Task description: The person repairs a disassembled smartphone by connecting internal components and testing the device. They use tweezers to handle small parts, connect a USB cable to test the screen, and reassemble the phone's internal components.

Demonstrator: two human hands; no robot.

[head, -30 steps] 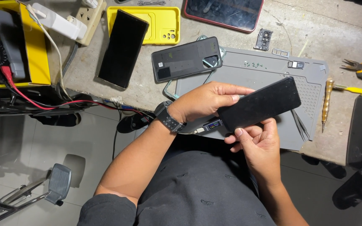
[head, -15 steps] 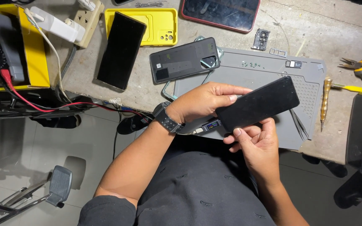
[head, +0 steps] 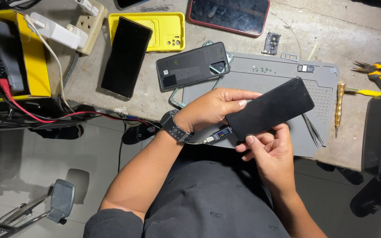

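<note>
We've got the black phone (head: 270, 108) held over the grey mat (head: 261, 75) on the bench (head: 358, 35): left hand (head: 212, 108) wraps its lower end in a closed grip, right hand (head: 272, 147) pinches its bottom edge from underneath.

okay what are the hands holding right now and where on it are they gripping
Both hold one black phone above the grey mat. The left hand grips its lower-left end from above; the right hand supports the lower edge from underneath.

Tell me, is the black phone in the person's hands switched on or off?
It looks off: the black phone, held between the left hand and right hand, shows a plain dark face with no lit picture.
</note>
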